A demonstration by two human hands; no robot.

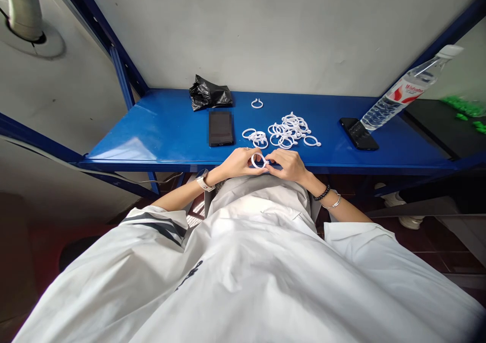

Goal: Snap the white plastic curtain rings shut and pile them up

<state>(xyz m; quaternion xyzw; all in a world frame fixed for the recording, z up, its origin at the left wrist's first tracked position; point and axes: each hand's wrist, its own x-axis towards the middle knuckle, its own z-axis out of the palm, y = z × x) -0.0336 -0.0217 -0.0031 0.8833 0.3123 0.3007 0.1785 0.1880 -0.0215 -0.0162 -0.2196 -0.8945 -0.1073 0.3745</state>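
Between my two hands, at the front edge of the blue table (170, 145), is a white plastic ring (253, 161) with a small tab. My left hand (240, 162) is closed on the ring's left side. The fingers of my right hand (287, 165) pinch its right side near the tab. Just beyond my hands lie a small group of white rings (259, 141) and a larger heap of similar rings (290, 127). One ring (312, 141) lies at the heap's right, and another ring (257, 104) lies farther back by itself.
A dark rectangular device (220, 128) and a crumpled black plastic bag (210, 96) lie left of the rings. To the right are a black phone (359, 134) and a water bottle (410, 90). Blue metal posts (121, 77) frame the table, with a wall behind.
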